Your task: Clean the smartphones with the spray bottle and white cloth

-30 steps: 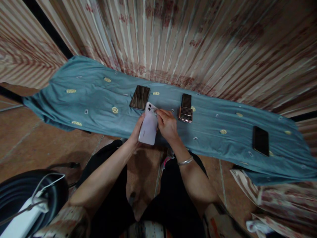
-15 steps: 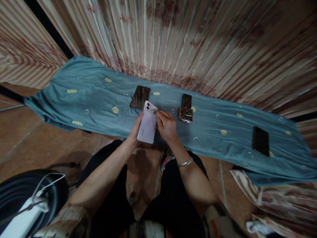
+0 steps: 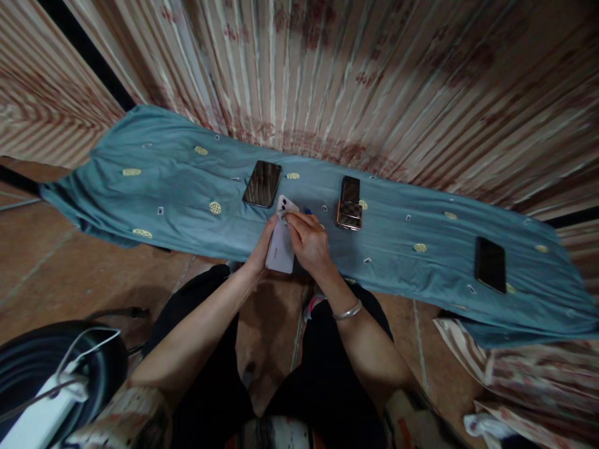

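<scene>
Over teal cloth [image 3: 178,187], both hands clasp white phone [image 3: 279,244].

Left hand [image 3: 261,249] grips a white phone [image 3: 281,249], back up, over the near edge of a teal cloth [image 3: 163,187]. Right hand [image 3: 306,240] pinches at its far camera corner. Three dark phones lie farther on the cloth.

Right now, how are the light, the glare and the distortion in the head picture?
Head view: dim, warm light; strong wide-angle bending makes the blue cloth curve; glare streaks on the dark phone; the white phone in the hands is reasonably sharp; the edges look smeared.
</scene>
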Demonstrator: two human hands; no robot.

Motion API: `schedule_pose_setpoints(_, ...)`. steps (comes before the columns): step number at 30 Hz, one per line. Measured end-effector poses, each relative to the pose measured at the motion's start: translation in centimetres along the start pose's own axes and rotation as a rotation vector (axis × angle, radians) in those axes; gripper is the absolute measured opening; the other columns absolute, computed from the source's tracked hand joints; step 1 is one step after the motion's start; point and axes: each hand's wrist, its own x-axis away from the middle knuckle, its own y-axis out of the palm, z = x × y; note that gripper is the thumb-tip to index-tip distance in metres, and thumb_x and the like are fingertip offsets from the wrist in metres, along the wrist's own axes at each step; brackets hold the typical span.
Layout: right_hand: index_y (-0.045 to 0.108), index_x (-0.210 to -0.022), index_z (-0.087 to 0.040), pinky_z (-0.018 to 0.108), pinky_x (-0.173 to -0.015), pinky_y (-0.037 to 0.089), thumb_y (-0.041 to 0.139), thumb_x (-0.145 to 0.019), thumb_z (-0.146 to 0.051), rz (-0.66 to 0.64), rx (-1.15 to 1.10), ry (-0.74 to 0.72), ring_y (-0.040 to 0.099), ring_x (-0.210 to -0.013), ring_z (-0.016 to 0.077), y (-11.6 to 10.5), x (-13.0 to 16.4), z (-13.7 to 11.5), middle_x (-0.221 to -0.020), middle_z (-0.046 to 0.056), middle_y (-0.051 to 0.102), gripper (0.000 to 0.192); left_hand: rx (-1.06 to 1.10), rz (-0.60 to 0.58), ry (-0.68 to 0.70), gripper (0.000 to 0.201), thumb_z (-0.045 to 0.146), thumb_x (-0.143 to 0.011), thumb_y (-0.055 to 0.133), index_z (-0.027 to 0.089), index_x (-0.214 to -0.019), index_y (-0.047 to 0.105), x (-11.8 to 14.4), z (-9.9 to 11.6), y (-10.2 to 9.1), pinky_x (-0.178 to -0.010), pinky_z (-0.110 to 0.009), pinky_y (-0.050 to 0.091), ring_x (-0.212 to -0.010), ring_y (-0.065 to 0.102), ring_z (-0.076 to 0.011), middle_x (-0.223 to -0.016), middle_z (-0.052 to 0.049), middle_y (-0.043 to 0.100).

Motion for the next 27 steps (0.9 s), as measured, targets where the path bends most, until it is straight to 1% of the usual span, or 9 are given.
schedule_pose_setpoints(3, 0.07, -0.115, -0.02, 0.04, -0.102, 0.048, 0.042, -0.1, -0.021, 0.006, -0.013, 0.008, 0.064, -0.107, 0.023, -0.1, 0.0, 0.1, -0.118, 0.009, 0.072, 0.032, -0.01, -0.024, 0.022, 0.025, 0.037, -0.09, 0.06, 0.014, -0.09, 0.069, -0.1, 0.2, -0.2, -0.058, -0.023, 0.049, -0.052, 0.055, -0.0113, -0.059, 0.002, 0.061)
schedule_pose_setpoints(5, 0.07, -0.114, -0.02, 0.04, -0.101, 0.049, 0.042, -0.1, -0.021, -0.004, -0.012, 0.031, 0.064, -0.107, 0.0232, -0.2, 0.0, 0.1, -0.118, 0.009, 0.072, 0.032, -0.023, -0.028, 0.022, 0.028, 0.042, -0.088, 0.064, 0.014, -0.087, 0.068, 0.0, 0.6, -0.3, -0.052, -0.022, 0.047, -0.048, 0.053, -0.0106, -0.056, 0.003, 0.059)
schedule_pose_setpoints(8, 0.07, -0.113, -0.019, 0.041, -0.1, 0.049, 0.041, -0.101, -0.022, -0.025, 0.001, 0.067, 0.064, -0.107, 0.0244, -0.2, 0.0, 0.3, -0.116, 0.011, 0.072, 0.032, -0.027, -0.035, 0.013, 0.032, 0.045, -0.089, 0.061, 0.014, -0.083, 0.068, 0.3, 1.2, -0.2, -0.049, -0.021, 0.047, -0.047, 0.054, -0.0099, -0.06, 0.001, 0.064)
schedule_pose_setpoints(11, 0.071, -0.112, -0.019, 0.042, -0.101, 0.049, 0.041, -0.1, -0.021, -0.022, 0.015, 0.077, 0.064, -0.106, 0.0251, -0.2, 0.0, 0.3, -0.115, 0.011, 0.072, 0.032, -0.03, -0.035, 0.004, 0.033, 0.042, -0.093, 0.055, 0.014, -0.083, 0.068, 0.4, 1.4, 0.0, -0.048, -0.02, 0.047, -0.048, 0.056, -0.0101, -0.063, -0.001, 0.066)
schedule_pose_setpoints(14, 0.071, -0.114, -0.018, 0.041, -0.102, 0.049, 0.043, -0.099, -0.02, -0.005, 0.016, 0.056, 0.064, -0.107, 0.025, -0.2, 0.0, -0.1, -0.117, 0.012, 0.072, 0.032, -0.035, -0.022, 0.018, 0.029, 0.039, -0.094, 0.054, 0.015, -0.085, 0.068, 0.2, 1.0, 0.0, -0.052, -0.021, 0.05, -0.053, 0.06, -0.0122, -0.064, -0.001, 0.067)
schedule_pose_setpoints(16, 0.07, -0.116, -0.018, 0.041, -0.102, 0.048, 0.043, -0.099, -0.021, -0.005, 0.008, 0.046, 0.063, -0.109, 0.0248, -0.2, -0.1, -0.5, -0.119, 0.012, 0.071, 0.032, -0.031, -0.024, 0.024, 0.026, 0.036, -0.094, 0.054, 0.015, -0.091, 0.068, 0.1, 0.6, 0.1, -0.06, -0.023, 0.054, -0.063, 0.066, -0.015, -0.07, -0.002, 0.069)
schedule_pose_setpoints(20, 0.07, -0.116, -0.019, 0.041, -0.103, 0.048, 0.041, -0.1, -0.021, 0.011, -0.014, 0.015, 0.063, -0.11, 0.0238, -0.2, -0.4, -1.3, -0.12, 0.011, 0.071, 0.033, -0.024, -0.014, 0.0, 0.029, 0.029, -0.099, 0.043, 0.015, -0.105, 0.068, 0.1, 0.3, 0.5, -0.071, -0.023, 0.058, -0.083, 0.071, -0.0174, -0.078, -0.004, 0.072)
schedule_pose_setpoints(23, 0.07, -0.116, -0.019, 0.039, -0.104, 0.048, 0.04, -0.1, -0.021, 0.033, -0.009, -0.002, 0.064, -0.11, 0.0226, -0.1, -0.5, -1.4, -0.12, 0.01, 0.072, 0.033, -0.021, 0.014, 0.004, 0.03, 0.027, -0.1, 0.041, 0.015, -0.105, 0.068, 0.2, 0.5, 0.7, -0.072, -0.022, 0.058, -0.084, 0.072, -0.0165, -0.077, -0.003, 0.071)
schedule_pose_setpoints(27, 0.07, -0.114, -0.019, 0.04, -0.102, 0.049, 0.041, -0.099, -0.02, 0.008, 0.007, 0.018, 0.064, -0.107, 0.0232, -0.2, -0.5, -1.0, -0.119, 0.01, 0.072, 0.032, -0.029, 0.005, 0.027, 0.028, 0.032, -0.098, 0.046, 0.014, -0.096, 0.067, 0.2, 1.0, 0.4, -0.067, -0.022, 0.056, -0.075, 0.071, -0.0166, -0.073, -0.003, 0.07)
